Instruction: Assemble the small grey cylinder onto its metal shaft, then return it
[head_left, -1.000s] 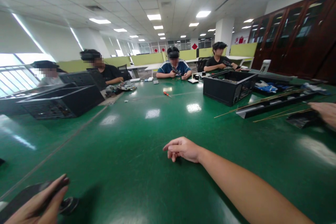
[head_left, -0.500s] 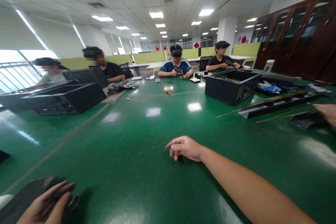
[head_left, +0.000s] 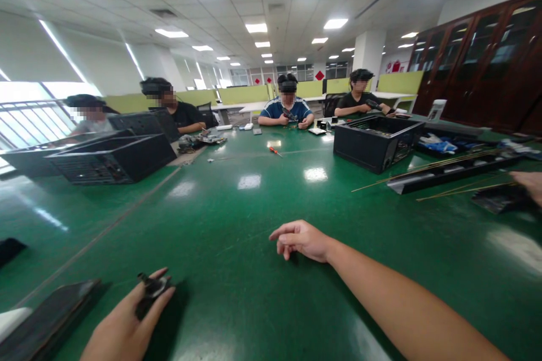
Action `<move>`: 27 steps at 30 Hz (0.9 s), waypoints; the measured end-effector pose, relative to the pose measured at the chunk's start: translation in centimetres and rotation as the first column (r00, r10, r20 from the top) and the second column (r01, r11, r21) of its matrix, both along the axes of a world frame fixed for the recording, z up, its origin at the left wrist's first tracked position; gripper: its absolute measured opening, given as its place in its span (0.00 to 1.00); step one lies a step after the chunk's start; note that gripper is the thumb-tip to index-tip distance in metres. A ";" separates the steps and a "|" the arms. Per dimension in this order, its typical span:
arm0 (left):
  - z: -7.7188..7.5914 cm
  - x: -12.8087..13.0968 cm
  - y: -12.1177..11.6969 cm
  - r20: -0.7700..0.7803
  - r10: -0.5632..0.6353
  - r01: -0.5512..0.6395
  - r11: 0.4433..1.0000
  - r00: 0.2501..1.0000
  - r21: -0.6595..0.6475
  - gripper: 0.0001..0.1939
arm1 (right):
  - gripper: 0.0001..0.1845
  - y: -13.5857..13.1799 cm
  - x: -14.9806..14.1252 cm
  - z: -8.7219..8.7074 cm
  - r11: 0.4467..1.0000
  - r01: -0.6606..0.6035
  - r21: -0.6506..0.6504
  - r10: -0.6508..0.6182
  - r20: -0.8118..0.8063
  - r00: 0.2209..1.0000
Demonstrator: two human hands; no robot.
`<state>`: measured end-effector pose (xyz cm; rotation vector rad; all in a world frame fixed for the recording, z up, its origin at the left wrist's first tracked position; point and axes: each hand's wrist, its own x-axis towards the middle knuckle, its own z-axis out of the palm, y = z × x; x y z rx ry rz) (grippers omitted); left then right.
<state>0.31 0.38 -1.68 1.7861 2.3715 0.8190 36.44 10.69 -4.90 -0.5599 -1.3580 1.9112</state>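
Note:
My left hand (head_left: 122, 316) is at the lower left, fingers closed around a small dark part (head_left: 153, 289) with a short stub and a shiny rounded face; its exact kind cannot be made out. The part is held just over the green tabletop (head_left: 228, 293). To the left of that hand lies a flat dark slab (head_left: 55, 313) with worn edges, beside a white object (head_left: 12, 318) cut off by the frame. My right hand (head_left: 302, 240) rests on the table near the middle, empty, with its fingers loosely bent and apart.
Black computer cases (head_left: 375, 144) stand at right and left. An orange-handled screwdriver (head_left: 275, 151) lies farther back. Thin rods (head_left: 393, 175) and a dark metal channel (head_left: 423, 177) are at right, near another person's hand (head_left: 529, 183). Several people sit around the table.
My left hand has moved right, away from the dark slab, carrying the small dark part, which shows more clearly. My right hand stays in place; the view has shifted slightly.

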 end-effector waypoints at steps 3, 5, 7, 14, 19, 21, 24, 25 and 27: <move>2.4 7.7 3.1 0.322 -0.276 0.276 0.960 0.906 0.049 0.30 | 0.29 -0.1 0.0 0.1 0.999 0.034 0.004 -0.034 -0.009 0.999; 2.6 12.7 5.6 0.585 -0.427 0.440 0.889 0.690 0.131 0.34 | 0.33 0.1 0.2 0.0 0.990 0.131 0.050 -0.130 -0.017 0.991; 1.8 16.7 8.1 0.667 -0.514 0.525 0.825 0.540 0.211 0.29 | 0.36 0.4 0.5 -0.3 0.951 0.281 0.130 -0.283 -0.007 0.959; -0.9 19.5 12.0 0.541 -0.647 0.632 0.734 0.538 0.249 0.19 | 0.38 2.0 1.1 -1.9 0.777 0.523 0.350 -0.606 0.193 0.772; -1.4 18.6 12.0 0.683 -0.577 0.643 0.739 0.447 0.203 0.21 | 0.38 1.4 0.5 -1.8 0.790 0.462 0.404 -0.576 0.227 0.786; -1.7 18.7 12.1 0.719 -0.555 0.636 0.744 0.417 0.206 0.21 | 0.34 1.0 0.4 -1.5 0.792 0.451 0.412 -0.568 0.223 0.793; -2.1 18.7 12.4 0.711 -0.562 0.616 0.754 0.423 0.229 0.21 | 0.25 0.8 0.3 -1.0 0.779 0.480 0.404 -0.591 0.215 0.778; -2.2 18.7 12.5 0.702 -0.567 0.611 0.756 0.431 0.236 0.20 | 0.23 0.8 0.3 -0.9 0.779 0.489 0.393 -0.595 0.216 0.774; -2.2 18.6 12.6 0.690 -0.571 0.602 0.761 0.446 0.241 0.20 | 0.19 0.8 0.2 -0.8 0.780 0.501 0.375 -0.600 0.223 0.768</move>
